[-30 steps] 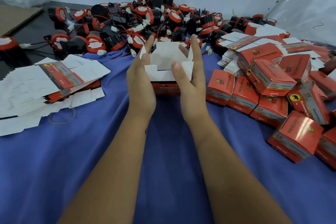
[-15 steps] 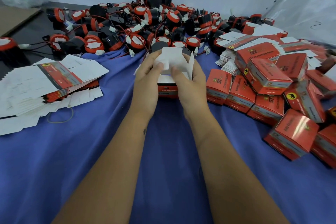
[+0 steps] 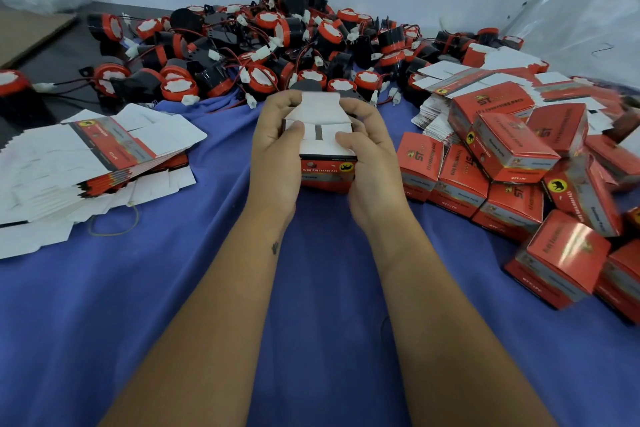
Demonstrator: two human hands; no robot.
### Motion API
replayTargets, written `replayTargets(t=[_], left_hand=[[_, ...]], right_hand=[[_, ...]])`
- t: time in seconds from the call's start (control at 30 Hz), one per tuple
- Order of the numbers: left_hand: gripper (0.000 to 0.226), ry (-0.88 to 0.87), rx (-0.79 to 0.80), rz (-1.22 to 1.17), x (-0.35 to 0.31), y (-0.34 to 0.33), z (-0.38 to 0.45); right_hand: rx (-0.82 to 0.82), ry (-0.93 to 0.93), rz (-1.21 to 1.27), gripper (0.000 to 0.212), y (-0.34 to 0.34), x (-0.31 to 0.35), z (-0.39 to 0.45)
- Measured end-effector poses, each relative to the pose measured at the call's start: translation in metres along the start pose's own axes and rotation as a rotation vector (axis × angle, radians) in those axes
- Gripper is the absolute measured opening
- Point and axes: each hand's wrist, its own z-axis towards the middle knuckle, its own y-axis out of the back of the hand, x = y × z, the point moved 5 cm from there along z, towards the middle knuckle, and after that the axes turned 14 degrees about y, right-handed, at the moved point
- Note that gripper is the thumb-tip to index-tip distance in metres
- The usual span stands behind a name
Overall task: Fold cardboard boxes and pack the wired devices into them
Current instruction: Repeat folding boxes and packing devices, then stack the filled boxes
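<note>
holding: both hands grasping one box (image 3: pixel 327 173)
left hand (image 3: pixel 277 146): thumb pressing flap
right hand (image 3: pixel 372 156): thumb pressing flap
devices (image 3: pixel 263 45): 12 o'clock

Both forearms are reaching fwd from the bottom edge, bare, converging toward centre w/ wrists close together but apart. Left hand (image 3: pixel 277 146) is curling round the left side of the box (image 3: pixel 327 170), thumb lying across the white top flap, fingers wrapping over the far upper edge. Right hand (image 3: pixel 372 163) is cupping the right side, thumb pressing flat on the top flap opp. the left thumb, fingers bending round the far corner. Thumb tips are sitting near each other, not touching. Small dark mark is showing on the left wrist, inner side.
</note>
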Motion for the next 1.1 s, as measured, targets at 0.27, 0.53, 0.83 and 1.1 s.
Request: replayTargets(t=[0.27,0.53,0.83,1.1], left_hand=[[0.033,0.079,0.026,-0.055,0.006,0.003,-0.002],[0.052,0.007,-0.018,0.128,0.004,0.002,-0.001],[0.026,-0.024,-0.059,0.091,0.0,0.004,-0.005],[0.042,-0.171,-0.018,0.436,-0.004,-0.006,-0.01]], right_hand=[[-0.049,-0.007,-0.111,0.013,0.003,0.006,-0.001],[-0.077,0.02,-0.278,0.041,0.008,0.012,-0.001],[-0.087,0.151,-0.653,0.023,0.003,0.013,-0.006],[-0.15,0.067,-0.24,0.017,0.002,0.019,-0.002]])
